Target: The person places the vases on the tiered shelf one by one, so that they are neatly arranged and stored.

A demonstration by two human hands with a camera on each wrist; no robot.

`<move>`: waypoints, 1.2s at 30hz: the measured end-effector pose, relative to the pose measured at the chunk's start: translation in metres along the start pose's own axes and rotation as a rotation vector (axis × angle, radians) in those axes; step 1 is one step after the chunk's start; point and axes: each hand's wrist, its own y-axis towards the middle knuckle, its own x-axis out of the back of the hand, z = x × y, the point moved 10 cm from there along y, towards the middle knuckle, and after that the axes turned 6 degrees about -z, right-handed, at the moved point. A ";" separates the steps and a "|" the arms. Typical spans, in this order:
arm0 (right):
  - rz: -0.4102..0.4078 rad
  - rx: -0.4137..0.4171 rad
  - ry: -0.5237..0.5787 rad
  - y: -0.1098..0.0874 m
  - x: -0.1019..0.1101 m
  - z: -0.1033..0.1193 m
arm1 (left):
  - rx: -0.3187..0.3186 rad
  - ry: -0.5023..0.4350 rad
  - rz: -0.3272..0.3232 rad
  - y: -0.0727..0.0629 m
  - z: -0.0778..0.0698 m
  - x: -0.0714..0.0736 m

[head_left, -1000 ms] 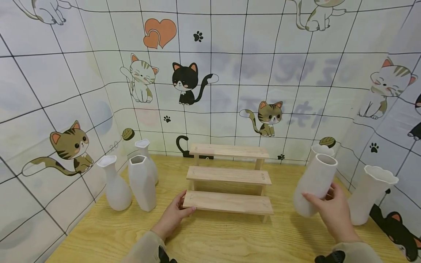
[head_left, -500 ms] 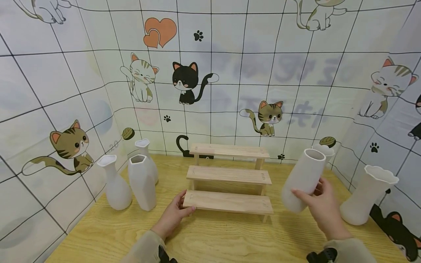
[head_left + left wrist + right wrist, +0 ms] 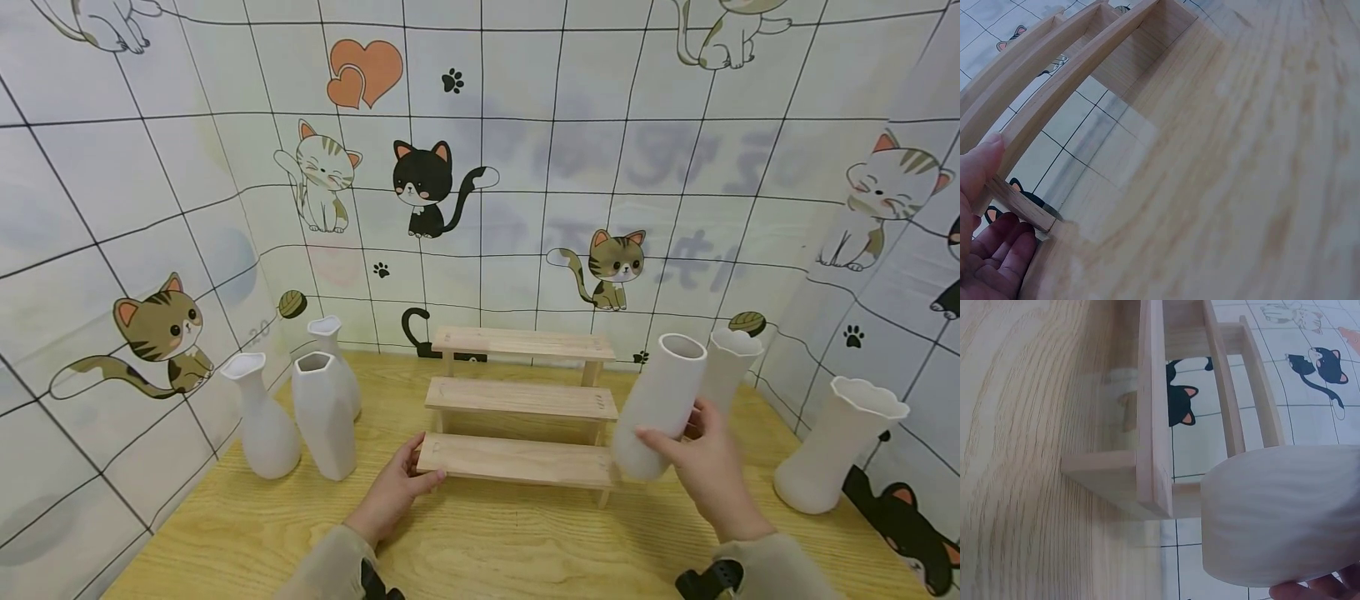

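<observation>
My right hand (image 3: 708, 471) grips a white, round-mouthed vase (image 3: 660, 404), thumb on its near side. The vase tilts a little and is held at the right end of a three-step wooden display stand (image 3: 517, 461). In the right wrist view, the base of the vase (image 3: 1279, 512) is off the table, close by the stand's end. My left hand (image 3: 397, 492) holds the left end of the lowest step. In the left wrist view, its thumb lies on the step board (image 3: 1054, 94) and its fingers (image 3: 1007, 250) are by the leg.
Three white vases stand at the left, among them an angular one (image 3: 326, 417) and a flared-neck one (image 3: 266, 425). At the right are a wavy-rimmed vase (image 3: 832, 446) and another vase (image 3: 727, 367) farther back. Cat-print sheeting (image 3: 517, 167) walls the wooden table (image 3: 480, 550).
My right hand has carried the round-mouthed vase leftward to the stand's right end, uncovering more of the vase behind. The left hand has stayed put on the stand.
</observation>
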 end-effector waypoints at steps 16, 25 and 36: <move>0.089 -0.020 0.033 -0.005 -0.032 0.008 | -0.002 -0.005 -0.012 0.001 0.001 0.001; 0.106 -0.011 0.083 -0.006 -0.045 0.012 | 0.004 -0.007 -0.009 0.001 0.001 0.000; 0.118 -0.009 0.092 -0.007 -0.058 0.014 | 0.001 -0.003 -0.015 0.001 0.001 0.001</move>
